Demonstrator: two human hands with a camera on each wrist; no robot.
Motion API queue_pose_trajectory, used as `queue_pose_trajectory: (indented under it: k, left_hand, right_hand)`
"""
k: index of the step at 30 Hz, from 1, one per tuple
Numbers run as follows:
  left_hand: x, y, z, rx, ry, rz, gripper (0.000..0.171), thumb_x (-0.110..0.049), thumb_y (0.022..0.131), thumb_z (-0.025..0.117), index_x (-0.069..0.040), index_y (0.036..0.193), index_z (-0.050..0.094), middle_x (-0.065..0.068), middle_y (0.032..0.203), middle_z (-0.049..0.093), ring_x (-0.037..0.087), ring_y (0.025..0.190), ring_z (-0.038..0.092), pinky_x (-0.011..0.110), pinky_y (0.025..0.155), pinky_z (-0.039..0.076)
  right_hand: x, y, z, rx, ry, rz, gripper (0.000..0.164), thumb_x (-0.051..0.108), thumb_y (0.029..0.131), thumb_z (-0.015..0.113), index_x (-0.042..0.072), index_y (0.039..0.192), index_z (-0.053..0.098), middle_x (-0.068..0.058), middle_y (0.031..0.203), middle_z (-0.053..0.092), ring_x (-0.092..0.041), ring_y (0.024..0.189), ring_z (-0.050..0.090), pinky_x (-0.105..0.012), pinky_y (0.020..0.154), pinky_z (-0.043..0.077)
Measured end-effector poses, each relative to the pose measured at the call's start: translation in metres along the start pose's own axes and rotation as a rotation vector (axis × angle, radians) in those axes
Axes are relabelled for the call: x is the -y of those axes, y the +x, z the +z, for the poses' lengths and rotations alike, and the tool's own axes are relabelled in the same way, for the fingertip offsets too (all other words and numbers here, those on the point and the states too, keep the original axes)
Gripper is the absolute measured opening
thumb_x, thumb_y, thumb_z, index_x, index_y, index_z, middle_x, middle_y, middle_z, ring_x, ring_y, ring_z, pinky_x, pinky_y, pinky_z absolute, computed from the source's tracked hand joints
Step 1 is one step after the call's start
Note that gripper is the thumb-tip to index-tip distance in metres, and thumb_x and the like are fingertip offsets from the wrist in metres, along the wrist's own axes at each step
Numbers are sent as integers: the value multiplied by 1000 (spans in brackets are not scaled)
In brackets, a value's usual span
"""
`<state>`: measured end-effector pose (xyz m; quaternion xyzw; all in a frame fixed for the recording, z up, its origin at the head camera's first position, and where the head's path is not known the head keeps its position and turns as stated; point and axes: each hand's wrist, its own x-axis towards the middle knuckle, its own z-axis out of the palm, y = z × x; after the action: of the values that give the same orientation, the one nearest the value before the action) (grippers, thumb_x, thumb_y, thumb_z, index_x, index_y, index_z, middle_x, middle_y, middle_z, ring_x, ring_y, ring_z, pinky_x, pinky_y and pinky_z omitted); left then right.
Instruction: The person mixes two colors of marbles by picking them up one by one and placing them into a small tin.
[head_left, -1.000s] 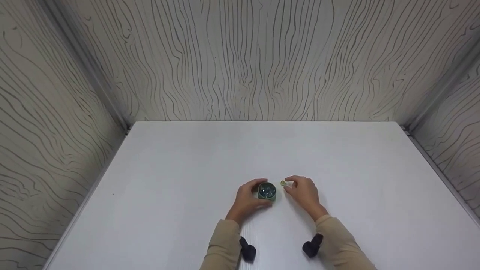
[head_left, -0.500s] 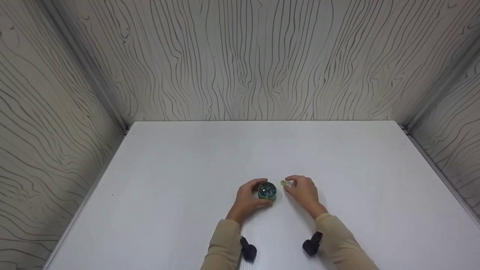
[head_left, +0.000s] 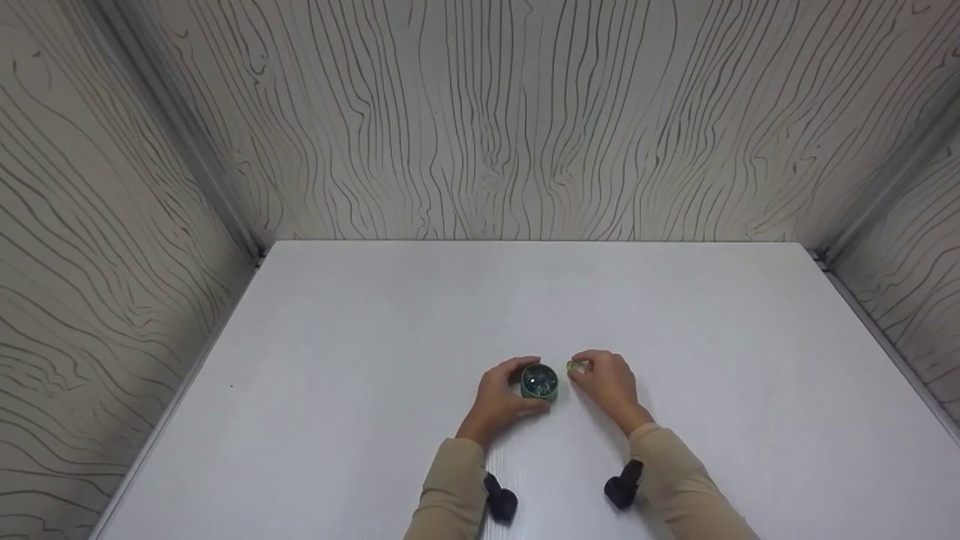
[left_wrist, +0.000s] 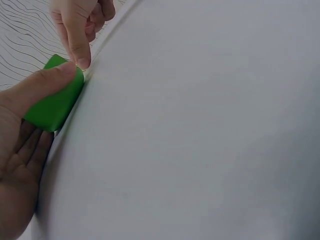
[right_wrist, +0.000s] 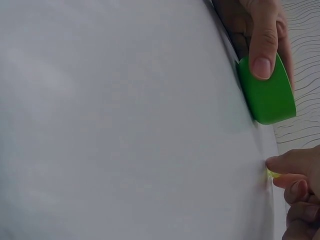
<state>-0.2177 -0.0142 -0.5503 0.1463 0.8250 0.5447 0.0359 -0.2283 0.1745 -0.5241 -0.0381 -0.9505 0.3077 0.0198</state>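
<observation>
A round green container point(head_left: 539, 382) with a dark, glossy top stands on the white table near its front middle. My left hand point(head_left: 501, 394) grips it from the left, thumb on the near side and fingers round the far side. In the right wrist view its plain green wall point(right_wrist: 270, 100) shows, tapering slightly, under the left thumb. Just to its right, my right hand point(head_left: 606, 381) pinches a small, see-through yellow-green piece point(head_left: 574, 367) between thumb and index finger. That piece point(right_wrist: 271, 173) is mostly covered by the fingers in the right wrist view, low against the table.
The white table point(head_left: 375, 322) reaches back to a wall point(head_left: 480, 120) with a wood-grain pattern. Similar panels stand at the left and right. A dark wrist camera point(head_left: 501, 505) sits on the left sleeve and another dark camera point(head_left: 622, 487) on the right.
The right thumb and index finger have moved forward onto the small yellow-green piece, covering more of it. The left hand and green container look unchanged apart from a slight view shift.
</observation>
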Motion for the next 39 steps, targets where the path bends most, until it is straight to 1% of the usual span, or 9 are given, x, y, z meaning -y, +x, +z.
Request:
queue_pose_trajectory:
  k: [9,15,19,23,29,31,33,37,39]
  left_hand:
    - [1,0,-1,11,-24,-20,68,-16,65,87,-16,128,60,2,129,66,19,122,61,33,111,46]
    - [3,0,-2,1,-9,5,67,-16,66,87,-13,128,60,3,128,66,20,121,61,34,110,47]
    - [4,0,-1,0,-11,0,67,-16,66,87,-13,128,60,4,128,66,20,121,61,35,110,47]
    - [4,0,-1,1,-22,-8,67,-16,66,87,-14,127,61,3,128,66,21,121,61,34,110,47]
    - [3,-1,-2,3,-20,2,66,-15,67,86,-13,128,60,4,129,65,21,123,59,34,112,46]
    - [3,-1,-2,6,-17,-4,66,-15,67,86,-13,128,60,3,129,65,21,124,59,34,113,45]
    - [3,-1,-1,6,-11,2,66,-15,67,86,-12,128,60,3,129,65,21,124,59,35,112,45]
    - [2,0,-1,6,-13,2,66,-14,67,87,-12,128,60,3,128,66,21,123,60,35,112,45]
    - [1,0,-1,7,-15,-3,67,-14,66,87,-12,128,60,3,128,66,20,123,59,35,113,45]
  right_hand:
    - [0,2,3,-9,9,5,20,16,82,70,7,99,74,-3,65,59,-12,61,45,-21,53,34]
    - [1,3,3,-11,18,-8,19,14,82,69,6,98,74,-3,64,60,-13,61,45,-22,53,34]
    - [1,2,4,2,16,5,20,15,82,69,6,99,74,-5,68,63,-13,63,47,-22,54,35]
    - [0,2,4,-2,5,2,20,15,82,69,6,99,74,-7,75,68,-14,66,50,-24,57,39]
    - [1,-1,4,5,14,5,20,15,83,68,6,100,74,-10,85,73,-16,69,52,-26,60,43]
    - [1,-2,4,6,20,4,21,15,83,67,6,100,74,-9,84,72,-15,68,52,-25,60,42]
    - [2,-3,3,-3,27,-8,20,15,83,67,6,99,75,-8,77,70,-14,65,50,-23,56,39]
    - [2,-3,1,-19,36,-35,17,14,83,68,5,96,75,-3,62,59,-12,58,43,-22,50,33]
    - [3,-4,1,-19,34,-38,17,14,83,68,6,96,75,0,60,54,-11,57,41,-22,50,31]
